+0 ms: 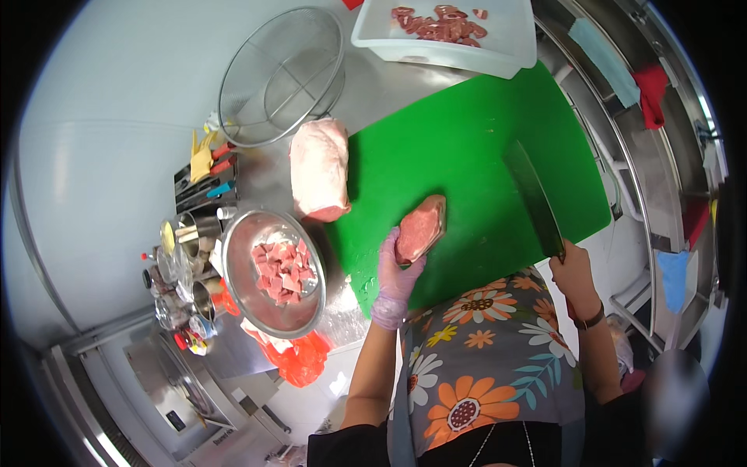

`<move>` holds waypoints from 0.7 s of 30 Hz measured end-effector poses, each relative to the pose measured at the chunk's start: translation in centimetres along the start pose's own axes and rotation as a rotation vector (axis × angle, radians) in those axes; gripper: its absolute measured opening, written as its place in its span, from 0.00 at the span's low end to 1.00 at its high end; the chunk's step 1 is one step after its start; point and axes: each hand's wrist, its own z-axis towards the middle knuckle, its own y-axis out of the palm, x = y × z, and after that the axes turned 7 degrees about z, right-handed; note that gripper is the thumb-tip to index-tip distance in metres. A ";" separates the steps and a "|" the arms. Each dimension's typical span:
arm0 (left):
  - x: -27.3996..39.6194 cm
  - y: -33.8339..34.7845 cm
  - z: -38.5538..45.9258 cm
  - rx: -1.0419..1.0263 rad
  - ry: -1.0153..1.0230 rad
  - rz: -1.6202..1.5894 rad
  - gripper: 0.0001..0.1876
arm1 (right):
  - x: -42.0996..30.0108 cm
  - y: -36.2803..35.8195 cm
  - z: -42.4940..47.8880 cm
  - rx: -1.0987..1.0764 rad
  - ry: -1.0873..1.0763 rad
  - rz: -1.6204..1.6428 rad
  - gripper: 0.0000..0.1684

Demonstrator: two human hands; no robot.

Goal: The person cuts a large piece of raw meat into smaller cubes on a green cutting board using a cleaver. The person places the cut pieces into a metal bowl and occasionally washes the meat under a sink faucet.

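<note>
My left hand (pixel 398 279), in a thin purple glove, grips the near end of a thick slice of raw red meat (pixel 421 229) on a green cutting board (pixel 443 140). My bare right hand (pixel 575 274) holds a large knife (pixel 534 198) by its handle, with the blade pointing away over the right part of the board. A big raw meat piece with a pale fat layer (pixel 320 166) lies at the board's left edge. Left of my left hand, a steel bowl (pixel 318 303) holds raw meat cubes (pixel 283 271).
A white plastic tub (pixel 449 57) with meat pieces overlaps the board's far edge. Beyond the large meat piece stands a wire mesh basket (pixel 280 76). Jars (pixel 169 309), a knife rack (pixel 204 190) and a red plastic bag (pixel 300 362) are at left; metal shelving (pixel 671 175) is at right.
</note>
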 end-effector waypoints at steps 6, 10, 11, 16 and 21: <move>-0.7 1.2 -0.7 0.243 0.233 0.052 0.36 | -13.4 0.8 -2.3 -0.264 -0.245 -0.039 0.12; -0.4 1.9 -1.2 0.331 0.245 0.046 0.35 | -15.1 3.1 -2.3 -0.356 -0.376 -0.208 0.12; -0.5 2.1 -1.2 0.355 0.237 0.044 0.34 | -15.3 3.5 -2.3 -0.373 -0.399 -0.240 0.12; -0.6 2.8 -1.2 0.351 0.201 0.026 0.34 | -16.4 3.9 -3.3 -0.407 -0.181 -0.504 0.11; -1.2 3.3 -0.7 0.370 0.232 -0.046 0.34 | -19.2 4.6 -2.7 -0.509 -0.079 -0.717 0.11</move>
